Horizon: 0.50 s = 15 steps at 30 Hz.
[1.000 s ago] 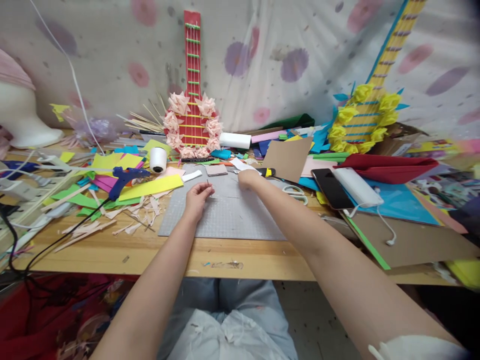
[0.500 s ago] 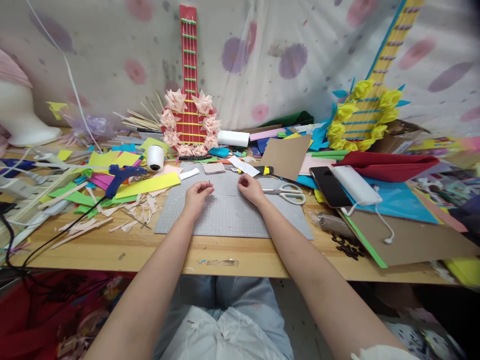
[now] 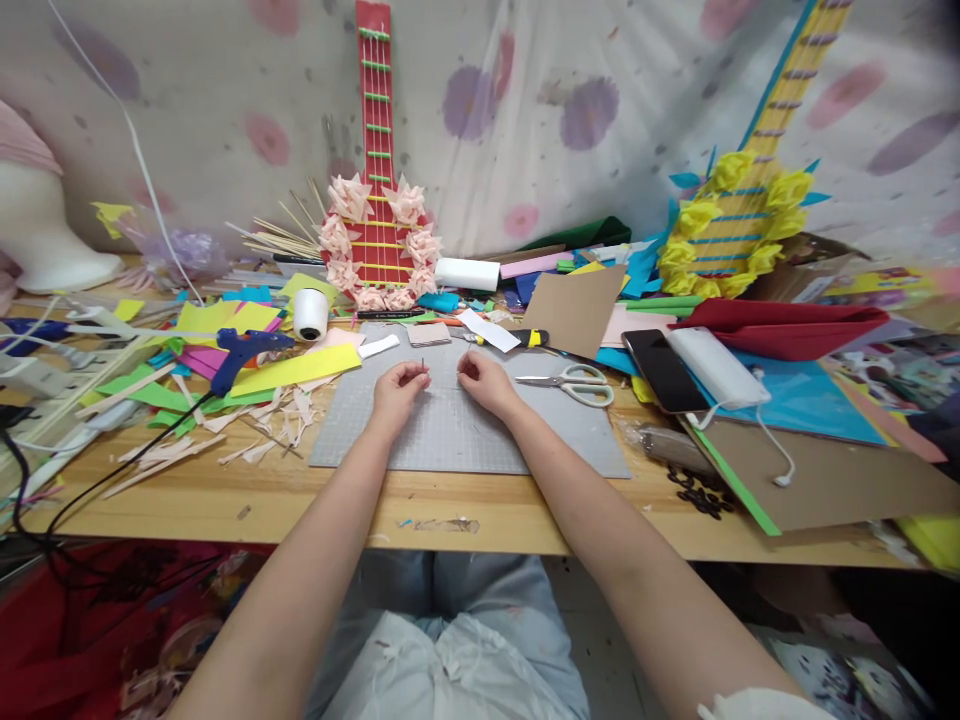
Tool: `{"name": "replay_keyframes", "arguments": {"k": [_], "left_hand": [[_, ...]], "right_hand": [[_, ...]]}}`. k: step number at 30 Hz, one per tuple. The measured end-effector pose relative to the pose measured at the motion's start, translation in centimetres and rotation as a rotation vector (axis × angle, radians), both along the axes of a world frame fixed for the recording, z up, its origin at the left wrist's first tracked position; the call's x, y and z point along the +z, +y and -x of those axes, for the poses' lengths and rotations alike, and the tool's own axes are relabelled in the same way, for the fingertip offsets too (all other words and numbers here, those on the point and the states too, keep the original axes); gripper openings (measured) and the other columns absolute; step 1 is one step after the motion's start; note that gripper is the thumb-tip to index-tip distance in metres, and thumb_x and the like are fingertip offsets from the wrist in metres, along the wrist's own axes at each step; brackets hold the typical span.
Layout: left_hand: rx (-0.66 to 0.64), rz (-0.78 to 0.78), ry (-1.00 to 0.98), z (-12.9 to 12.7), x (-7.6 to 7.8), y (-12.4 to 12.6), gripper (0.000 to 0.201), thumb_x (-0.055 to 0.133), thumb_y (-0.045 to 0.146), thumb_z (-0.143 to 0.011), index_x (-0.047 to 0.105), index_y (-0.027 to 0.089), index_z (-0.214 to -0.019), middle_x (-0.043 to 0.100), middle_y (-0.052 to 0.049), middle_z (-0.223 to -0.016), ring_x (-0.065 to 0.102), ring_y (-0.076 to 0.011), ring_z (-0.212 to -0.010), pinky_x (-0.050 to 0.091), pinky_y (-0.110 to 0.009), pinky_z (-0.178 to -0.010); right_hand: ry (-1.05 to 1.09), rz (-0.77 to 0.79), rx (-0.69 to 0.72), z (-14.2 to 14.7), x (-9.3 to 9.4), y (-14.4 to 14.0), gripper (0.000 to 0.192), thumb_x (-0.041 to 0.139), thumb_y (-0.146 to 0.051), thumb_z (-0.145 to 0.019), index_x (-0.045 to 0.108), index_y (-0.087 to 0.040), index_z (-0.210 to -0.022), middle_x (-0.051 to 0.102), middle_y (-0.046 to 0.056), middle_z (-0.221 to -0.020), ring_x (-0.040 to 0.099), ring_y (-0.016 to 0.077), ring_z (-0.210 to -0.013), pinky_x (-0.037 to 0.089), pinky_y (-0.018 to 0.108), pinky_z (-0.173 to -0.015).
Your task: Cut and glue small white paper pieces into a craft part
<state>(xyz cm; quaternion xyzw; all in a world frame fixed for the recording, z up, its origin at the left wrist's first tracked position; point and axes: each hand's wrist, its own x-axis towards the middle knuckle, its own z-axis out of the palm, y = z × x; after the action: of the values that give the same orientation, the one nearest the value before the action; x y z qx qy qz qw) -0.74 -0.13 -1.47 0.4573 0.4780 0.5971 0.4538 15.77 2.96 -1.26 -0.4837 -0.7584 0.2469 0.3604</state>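
Note:
Over the grey cutting mat (image 3: pixel 450 440), my left hand (image 3: pixel 399 395) is closed in a pinch. A thin, dark, short stick-like piece (image 3: pixel 423 366) pokes up from its fingertips, too small to name. My right hand (image 3: pixel 489 385) is also pinched closed, a short gap to the right of my left hand. Whatever its fingertips hold is too fine to make out. Scissors (image 3: pixel 574 383) with pale handles lie on the mat beside my right hand. Behind the hands are a white paper piece (image 3: pixel 489 330), a small pinkish card (image 3: pixel 429 334) and a yellow-black utility knife (image 3: pixel 531 338).
A red paper guitar (image 3: pixel 382 240) with pink flowers and a yellow one (image 3: pixel 720 235) stand at the back. Left are a white thread spool (image 3: pixel 310 314), a blue glue gun (image 3: pixel 244 357) and paper scraps (image 3: pixel 289 425). A phone (image 3: pixel 664 370) and power bank (image 3: pixel 718 367) lie right.
My right hand has moved left, closer to my left hand, which has stayed nearly in place. Both hands remain pinched.

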Motion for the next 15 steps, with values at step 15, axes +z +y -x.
{"name": "replay_keyframes", "arguments": {"k": [15], "left_hand": [[0.008, 0.022, -0.067, 0.02, 0.10, -0.10, 0.025, 0.069, 0.027, -0.054, 0.062, 0.014, -0.073, 0.061, -0.001, -0.063, 0.057, -0.0117, -0.059, 0.045, -0.028, -0.066]], "right_hand": [[0.130, 0.174, 0.028, 0.77, 0.63, -0.64, 0.029, 0.051, -0.016, -0.065, 0.041, -0.019, -0.092, 0.055, -0.004, -0.068, 0.051, 0.0094, -0.061, 0.040, 0.023, -0.062]]}}
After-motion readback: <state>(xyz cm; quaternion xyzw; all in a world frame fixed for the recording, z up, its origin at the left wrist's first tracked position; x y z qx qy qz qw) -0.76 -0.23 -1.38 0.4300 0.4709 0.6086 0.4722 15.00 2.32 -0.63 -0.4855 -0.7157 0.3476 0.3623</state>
